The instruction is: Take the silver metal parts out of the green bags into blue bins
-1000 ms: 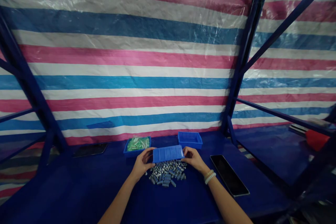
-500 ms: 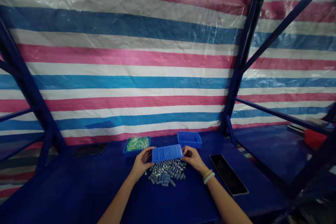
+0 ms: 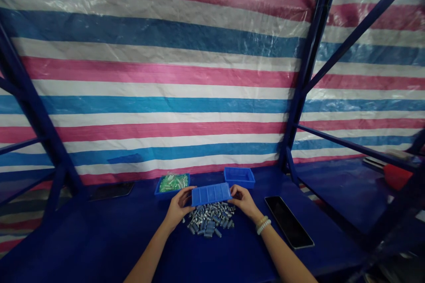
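Note:
Between my two hands a blue plastic box [image 3: 211, 194] is held tilted, its side toward me crossed by several upright ribs. My left hand [image 3: 180, 203] grips its left end, thumb at the lower edge and fingers behind. At the right end, my right hand [image 3: 244, 200] closes its fingers on the corner; bracelets circle that wrist. Just below the box lies a heap of small metal cylindrical parts [image 3: 210, 222], spread on the dark blue table [image 3: 133, 239]. The box hides the heap's far side.
Behind my left hand stands a blue box [image 3: 162, 192] with green-and-clear plastic packets [image 3: 174, 182]. Another blue box [image 3: 239, 177] is at the back right. A black tablet-like device [image 3: 288, 221] lies right, a dark flat device [image 3: 112, 190] back left. Blue metal posts [image 3: 295, 115] flank a striped sheet [image 3: 172, 106].

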`<state>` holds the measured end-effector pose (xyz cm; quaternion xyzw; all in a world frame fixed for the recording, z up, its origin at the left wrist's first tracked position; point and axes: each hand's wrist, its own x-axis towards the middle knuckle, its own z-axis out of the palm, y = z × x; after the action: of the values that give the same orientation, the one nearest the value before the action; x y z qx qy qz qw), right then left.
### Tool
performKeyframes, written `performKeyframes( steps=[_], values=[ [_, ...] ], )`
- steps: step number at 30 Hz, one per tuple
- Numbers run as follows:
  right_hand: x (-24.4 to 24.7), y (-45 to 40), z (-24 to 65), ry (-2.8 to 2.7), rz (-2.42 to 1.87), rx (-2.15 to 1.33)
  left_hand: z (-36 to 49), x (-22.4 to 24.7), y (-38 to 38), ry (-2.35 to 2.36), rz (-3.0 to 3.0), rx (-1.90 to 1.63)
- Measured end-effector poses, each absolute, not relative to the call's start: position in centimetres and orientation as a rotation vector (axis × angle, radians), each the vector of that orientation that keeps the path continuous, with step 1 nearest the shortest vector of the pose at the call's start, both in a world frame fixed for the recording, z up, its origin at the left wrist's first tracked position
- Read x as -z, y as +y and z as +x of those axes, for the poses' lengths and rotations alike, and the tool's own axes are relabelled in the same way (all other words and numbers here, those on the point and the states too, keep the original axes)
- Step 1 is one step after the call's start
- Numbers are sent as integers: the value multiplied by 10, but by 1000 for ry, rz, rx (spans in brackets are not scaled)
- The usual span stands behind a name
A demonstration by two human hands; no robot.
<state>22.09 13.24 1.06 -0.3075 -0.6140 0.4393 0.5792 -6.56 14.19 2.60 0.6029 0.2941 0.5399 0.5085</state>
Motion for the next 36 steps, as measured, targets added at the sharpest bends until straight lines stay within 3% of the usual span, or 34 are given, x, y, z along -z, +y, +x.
performKeyframes(
  steps=[22,30,36],
  values=[
    [-37,159,195,-1471,-1115,-345,-65,-30,145,943,1438,-1399],
    [-85,237,189,-1532,-1569,-290,-66,-38,140,891,1498,-1450],
    [-86,256,178,-1631,-1952,-329,-67,-39,139,944,1502,-1440]
  ],
)
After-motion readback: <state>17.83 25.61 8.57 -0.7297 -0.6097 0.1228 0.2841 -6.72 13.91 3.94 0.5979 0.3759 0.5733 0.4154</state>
